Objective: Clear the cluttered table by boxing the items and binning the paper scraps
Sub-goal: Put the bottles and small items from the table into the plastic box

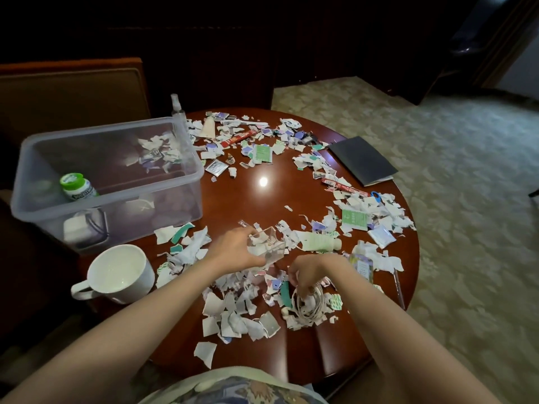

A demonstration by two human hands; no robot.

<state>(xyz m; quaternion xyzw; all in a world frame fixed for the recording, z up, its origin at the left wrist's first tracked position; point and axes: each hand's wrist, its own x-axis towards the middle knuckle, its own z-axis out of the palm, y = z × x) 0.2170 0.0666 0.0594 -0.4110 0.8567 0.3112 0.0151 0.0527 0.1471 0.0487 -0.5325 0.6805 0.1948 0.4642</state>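
Note:
My left hand (233, 249) grips a small clear plastic case (267, 247) just above the paper scraps (233, 313) at the near middle of the round wooden table (262, 196). My right hand (312, 272) reaches down with curled fingers onto a coiled white cable (307, 309) lying among scraps. A clear storage box (110, 182) stands at the table's left; a green-capped bottle (76, 186) and a white item (77, 228) lie inside it.
A white mug (118, 272) sits near the front left edge. A dark notebook (361, 160), red stick packets (240, 138), a green tube (320, 244), a spray bottle (178, 110) and blue-handled scissors (376, 196) lie among scattered scraps. A chair (73, 91) stands behind the box.

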